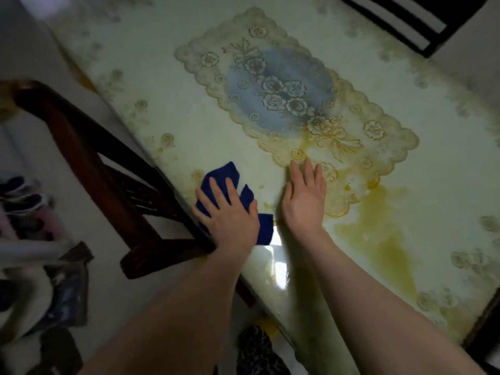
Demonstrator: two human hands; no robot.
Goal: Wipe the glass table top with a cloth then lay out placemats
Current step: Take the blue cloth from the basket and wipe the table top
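**Head view: wiping stage, with one placemat already on the glass**

I judge the task to be in its first stage. The glass desk (pixel 167 85) carries a yellowish smear (pixel 378 226) on the near right side, running from under the placemat toward the near edge, so wiping is not finished. One lace-edged placemat (pixel 292 104), pale with a blue oval centre, already lies flat near the middle of the desk; whether it is in its final place I cannot tell, and no other placemats are in view.

The left hand (pixel 230 220) presses a dark blue cloth (pixel 224 173) onto the desk at its near left edge, fingers spread and nearly straight on top of the fabric, not curled round it. The right hand (pixel 305 196) lies open, palm down, just beside the cloth; its fingertips reach the placemat's near scalloped border and hold nothing.

A dark wooden chair (pixel 102 169) stands against the desk's left edge.
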